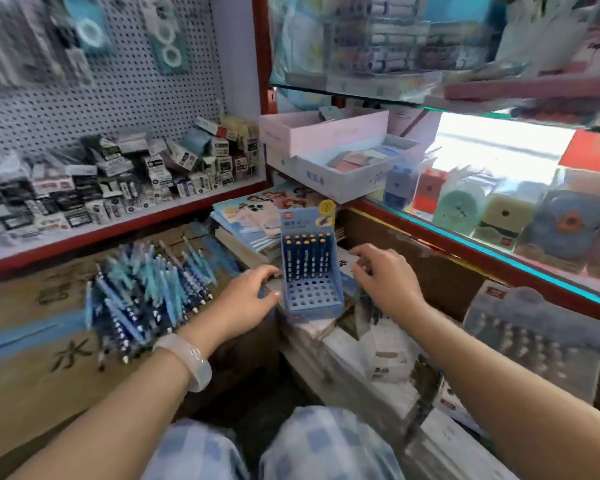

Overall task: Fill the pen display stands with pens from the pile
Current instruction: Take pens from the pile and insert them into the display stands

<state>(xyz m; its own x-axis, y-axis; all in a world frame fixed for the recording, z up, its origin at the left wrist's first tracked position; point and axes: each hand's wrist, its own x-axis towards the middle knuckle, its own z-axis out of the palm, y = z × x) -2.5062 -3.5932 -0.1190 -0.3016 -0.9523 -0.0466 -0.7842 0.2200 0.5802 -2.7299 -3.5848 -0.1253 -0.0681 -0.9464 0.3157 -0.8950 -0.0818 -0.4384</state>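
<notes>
Part-filled pen stand (310, 268) between two loose-fingered, empty hands, pen pile (146, 292) left, booklets (246, 220) behind.

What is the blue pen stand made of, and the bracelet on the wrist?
The pen stand looks like printed cardboard: thin flat folded walls, matte blue, punched round holes. The band on the left wrist looks like smooth, pale, glossy plastic or silicone; it catches the light, but the picture cannot settle which.
</notes>
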